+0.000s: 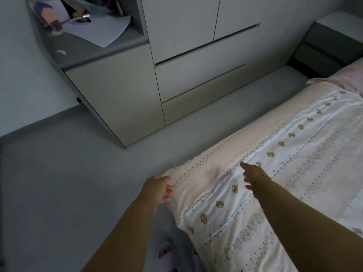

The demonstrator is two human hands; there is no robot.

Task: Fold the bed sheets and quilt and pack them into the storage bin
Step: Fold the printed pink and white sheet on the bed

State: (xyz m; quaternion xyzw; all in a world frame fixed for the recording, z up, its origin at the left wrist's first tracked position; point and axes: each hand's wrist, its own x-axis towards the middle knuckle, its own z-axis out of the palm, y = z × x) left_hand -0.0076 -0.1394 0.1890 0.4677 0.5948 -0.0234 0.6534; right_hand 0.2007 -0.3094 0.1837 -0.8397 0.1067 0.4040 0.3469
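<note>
A pink and white quilt with rows of small bear shapes lies spread over the bed at the right. My left hand is at the quilt's near left corner with its fingers curled at the edge of the fabric. My right hand lies on top of the quilt a little farther in, fingers stretched out flat, a thin bracelet on the wrist. A pink sheet shows beyond the quilt at the far right. No storage bin is in view.
A white wardrobe with drawers stands across a strip of grey floor. A low cabinet with papers and a toy on it is at the left, a dark nightstand at the far right. Pink slippers are below.
</note>
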